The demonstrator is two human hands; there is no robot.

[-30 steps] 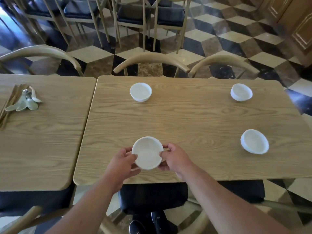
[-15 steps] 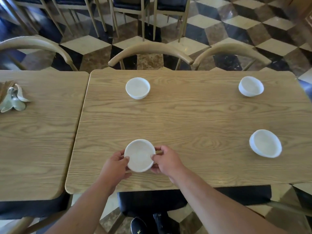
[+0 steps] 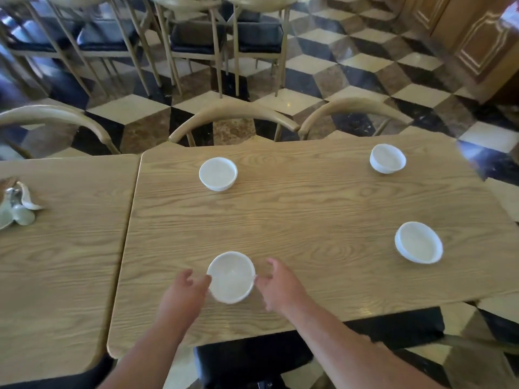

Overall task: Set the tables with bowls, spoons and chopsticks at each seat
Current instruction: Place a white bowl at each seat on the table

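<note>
Both hands, left (image 3: 184, 293) and right (image 3: 280, 287), spread open beside a bowl (image 3: 231, 277) near the table (image 3: 309, 220) front edge, marking a seat.

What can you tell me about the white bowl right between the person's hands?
The near bowl is small, round, plain white, probably ceramic or melamine, and empty. It sits upright on the light wooden table, near its front edge and toward its left end. The left hand and right hand flank it with fingers spread open; fingertips are at its rim, though real contact is unclear.
</note>
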